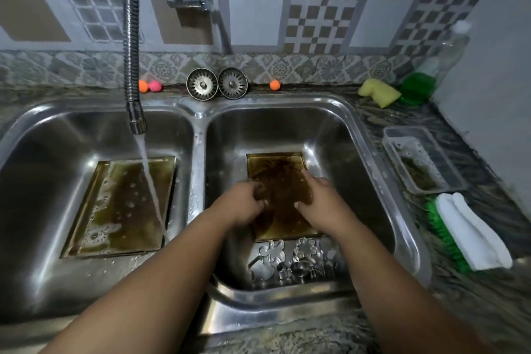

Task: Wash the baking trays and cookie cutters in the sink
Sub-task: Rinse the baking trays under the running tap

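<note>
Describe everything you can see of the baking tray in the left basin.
The baking tray is a rectangular metal pan with a low rim, stained brownish-gold. It lies flat on the left basin floor. Water from the tap streams onto it; suds gather along its left side. The left hand and right hand do not touch it.

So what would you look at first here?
The left hand and right hand meeting on the dirty brown right tray in the right basin. Next, water streaming from the tap onto the sudsy left tray, and shiny cutters heaped at the right basin's near end.
</note>
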